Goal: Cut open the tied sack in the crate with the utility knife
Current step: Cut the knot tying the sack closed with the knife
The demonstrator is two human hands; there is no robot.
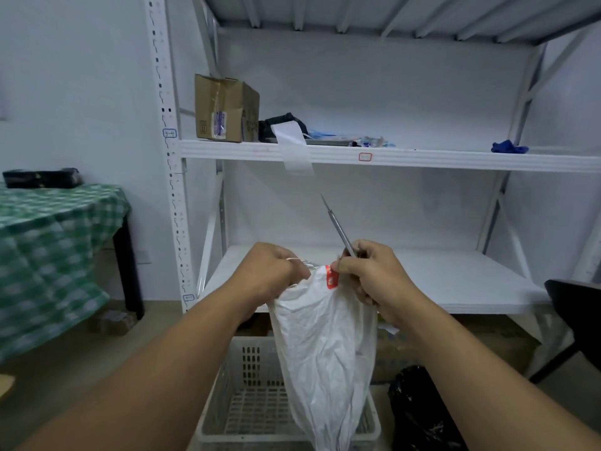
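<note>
Hands first: your left hand point(271, 270) is fisted tight around the gathered neck of the white sack point(325, 359), holding it up so the body hangs down over the pale slotted crate point(247, 395) on the floor. The lower end of the sack reaches the crate's front rim; whether it rests inside or only hangs across it is hard to tell from this angle. Your right hand point(370, 275) has a closed grip on the utility knife point(338, 227), with the blade pointing up and away to the left, clear of the plastic. That hand sits just beside the sack's neck, next to a red printed patch near the top. Behind your hands stands a white metal shelf unit point(390, 156) carrying a cardboard box point(224, 109). A black bag point(419, 408) lies on the floor right of the crate, and a green checked tabletop point(48, 219) is off to the left.
</note>
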